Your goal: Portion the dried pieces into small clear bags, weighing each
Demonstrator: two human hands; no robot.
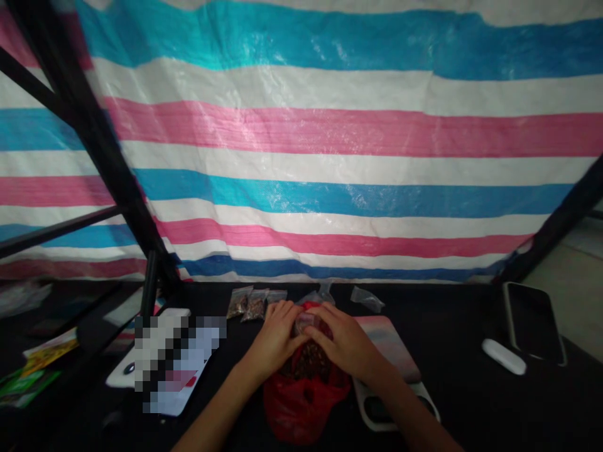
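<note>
Red bag (301, 408): lies on the black table (226, 427) directly in front of the wearer, mouth open, below and between both hands.
Dark grains (311, 363): sit loose in the open mouth of the red bag, plainly not all packed away.
Left hand (281, 328): grasps the near-left edge of a small clear bag (305, 322) with curled fingers and an inward thumb.
Right hand (342, 333): grasps the same small clear bag from the other side, thumb close to the opposite thumb; exact pinch too dim to tell.
Filled packets (255, 306): lie beyond the left hand, side by side; show dark contents in at least two, so apparently done; a third, partly hidden, hard to judge.
Flat clear bags (367, 299): rest near the foot of the striped sheet (353, 138), beyond the hands; look unfilled, so probably left to do.
Scale (389, 345): stands just right of the red bag, partly under the right forearm; bears nothing visible; display unreadable.
Progress: seems partway, with packets set aside, one bag in hand and plenty of grains remaining.
</note>
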